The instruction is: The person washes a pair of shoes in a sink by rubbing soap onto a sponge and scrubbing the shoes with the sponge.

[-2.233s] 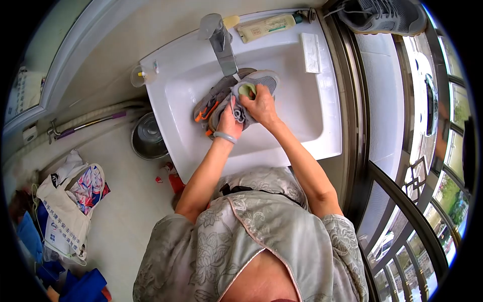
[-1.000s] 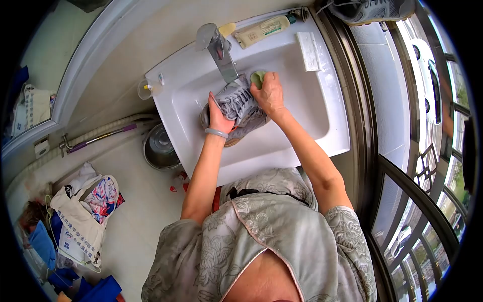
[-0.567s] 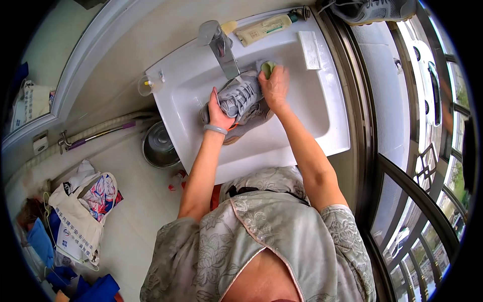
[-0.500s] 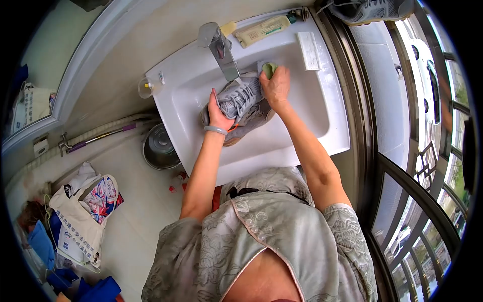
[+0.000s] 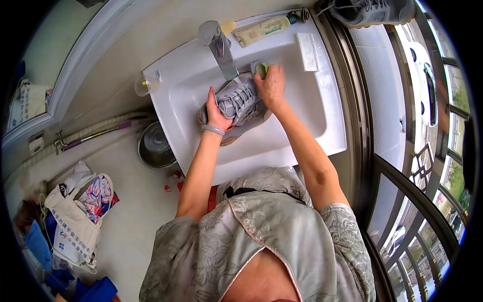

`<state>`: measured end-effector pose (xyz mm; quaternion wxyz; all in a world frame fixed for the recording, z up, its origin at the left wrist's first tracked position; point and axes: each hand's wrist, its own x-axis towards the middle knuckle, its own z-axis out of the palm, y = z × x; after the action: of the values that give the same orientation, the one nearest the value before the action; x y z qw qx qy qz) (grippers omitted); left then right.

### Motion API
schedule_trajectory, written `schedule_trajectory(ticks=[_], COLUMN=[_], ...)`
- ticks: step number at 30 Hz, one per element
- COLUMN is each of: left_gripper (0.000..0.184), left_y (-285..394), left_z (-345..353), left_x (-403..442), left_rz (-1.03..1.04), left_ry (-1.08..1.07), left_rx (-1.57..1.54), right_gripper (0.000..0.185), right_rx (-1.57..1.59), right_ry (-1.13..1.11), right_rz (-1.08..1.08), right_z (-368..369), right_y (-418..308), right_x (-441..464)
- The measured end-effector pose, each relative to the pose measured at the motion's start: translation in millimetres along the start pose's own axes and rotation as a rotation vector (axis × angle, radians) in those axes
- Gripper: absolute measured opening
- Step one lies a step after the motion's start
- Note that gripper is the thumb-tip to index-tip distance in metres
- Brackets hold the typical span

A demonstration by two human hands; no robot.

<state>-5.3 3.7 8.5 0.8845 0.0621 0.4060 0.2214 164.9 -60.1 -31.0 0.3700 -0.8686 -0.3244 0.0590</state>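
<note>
In the sink [image 5: 312,118], a grey lace-up sneaker [image 5: 240,100] lies tilted under the faucet [image 5: 220,49], its toe toward the right. My left hand [image 5: 217,117] grips the sneaker at its heel end, with the thumb side along the opening. A grey band circles that wrist. My right hand [image 5: 271,86] is closed around a small green scrubbing brush [image 5: 262,69] whose pale bristle side is at the sneaker's toe. The fingers hide part of the brush.
A squeeze tube [image 5: 264,31] and a white bar-shaped block [image 5: 307,52] lie on the sink's rim. Another grey sneaker [image 5: 372,12] sits by the window. A metal pot [image 5: 156,145] and a cloth bag [image 5: 75,216] are on the left.
My right hand and the brush have shifted slightly left along the sneaker's toe. My left hand keeps its grip on the sneaker. The whole view has shifted a little.
</note>
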Motion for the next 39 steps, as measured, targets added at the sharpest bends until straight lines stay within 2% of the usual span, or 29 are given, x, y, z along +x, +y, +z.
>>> schedule_trajectory(ticks=[1,2,3,4,5,6,7,9,10,13,15,17,18,20,21,22,25,27,29,30,31,33,34,35,37,38,39], left_gripper=[0.075,0.075,0.075,0.073,0.072,0.069,0.069,0.068,0.069,0.070,0.067,0.064,0.054,0.048,0.042,0.035,0.035,0.038,0.043,0.039,0.039,0.041,0.046,0.046,0.056,0.060,0.060], left_y=[1,-1,-2,-1,0,7,3,-11,-16,-6,0,-7,-12,-21,-25,-26,-21,-11,0,13,25,45,55,65,81,86,88], left_z=[1,2,-2,-6,-12,-14,-13,-7,-5,-3,-6,-6,-11,-32,-39,-32,-19,-11,-10,3,10,18,21,25,38,86,87], left_x=[1,2,1,2,4,2,5,3,4,-6,-1,-5,-4,13,17,12,0,-11,-20,-31,-35,-40,-38,-33,-28,-55,-51], left_rz=[-0.045,-0.004,-0.009,0.023,0.057,-0.019,-0.021,0.058,0.098,-0.014,-0.022,0.007,0.042,0.036,0.030,0.007,-0.008,-0.031,-0.057,-0.017,-0.009,0.006,-0.034,-0.030,-0.266,-0.295,-0.294], left_ry=[-0.018,-0.007,-0.003,0.005,0.011,-0.145,-0.145,0.055,0.032,-0.087,-0.113,-0.043,0.001,0.011,0.026,0.024,0.083,0.118,0.041,0.046,0.043,-0.198,-0.216,-0.218,-0.196,-0.039,-0.042], left_rx=[-0.033,-0.007,-0.012,0.105,0.223,0.166,0.168,0.094,0.043,-0.020,-0.032,-0.004,0.008,0.091,0.179,0.183,0.324,0.349,0.575,0.800,0.799,1.042,1.155,1.162,1.528,1.720,1.729], right_gripper=[0.036,0.037,0.039,0.042,0.042,0.042,0.041,0.040,0.038,0.034,0.035,0.036,0.036,0.039,0.039,0.041,0.045,0.045,0.041,0.038,0.036,0.034,0.034,0.033,0.033,0.033,0.033], right_rx=[0.064,0.127,0.189,0.353,0.324,0.348,0.375,0.196,0.112,-0.031,-0.072,-0.076,-0.081,0.188,0.184,0.186,0.296,0.338,0.438,0.473,0.508,0.619,0.672,0.726,0.748,0.814,0.881], right_ry=[-0.039,-0.085,-0.245,-0.303,-0.250,-0.310,-0.367,-0.233,-0.193,0.047,0.054,0.179,0.172,0.025,0.015,-0.098,-0.317,-0.348,-0.383,-0.394,-0.404,-0.405,-0.415,-0.424,-0.437,-0.443,-0.448], right_rz=[0.026,0.059,0.114,0.148,0.023,0.053,0.087,-0.193,-0.198,-0.088,-0.083,0.127,0.124,0.304,0.293,0.294,0.278,0.299,0.482,0.529,0.574,0.595,0.601,0.608,0.601,0.653,0.706], right_z=[-2,-2,-5,-1,-3,-12,-19,-1,-3,10,3,0,-2,-9,-18,-29,-41,-55,-93,-112,-126,-136,-140,-143,-135,-131,-126], right_y=[-8,-19,-36,-51,-67,-72,-77,-44,-32,-15,-3,15,24,31,22,6,-19,-2,-4,-4,1,26,28,31,39,37,35], right_x=[-6,-27,-48,-77,-96,-95,-93,-70,-51,-10,10,5,-5,-23,-31,-43,-76,-66,-45,-35,-26,-18,-18,-18,-26,-32,-39])
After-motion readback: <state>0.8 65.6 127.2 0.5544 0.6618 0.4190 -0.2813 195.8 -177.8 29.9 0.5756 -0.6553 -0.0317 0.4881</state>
